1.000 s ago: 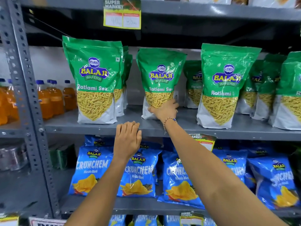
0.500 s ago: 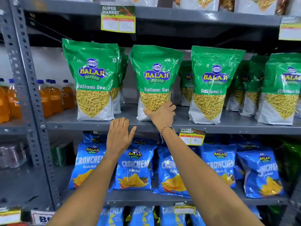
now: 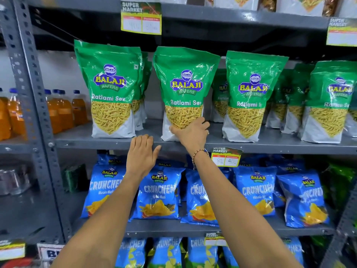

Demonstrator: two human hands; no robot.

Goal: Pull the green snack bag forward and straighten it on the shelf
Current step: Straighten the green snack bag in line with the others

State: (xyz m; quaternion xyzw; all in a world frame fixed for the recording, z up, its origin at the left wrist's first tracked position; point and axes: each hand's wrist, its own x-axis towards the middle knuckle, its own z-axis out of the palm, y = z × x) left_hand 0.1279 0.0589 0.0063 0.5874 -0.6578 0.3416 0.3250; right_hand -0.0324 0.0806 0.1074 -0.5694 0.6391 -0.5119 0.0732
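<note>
On the grey shelf, the right hand holds the lower part of the green snack bag, fingers pressed around its right edge. The bag stands upright above this grip. Just left of it, the left hand rests flat, fingers spread, on the shelf edge.
</note>
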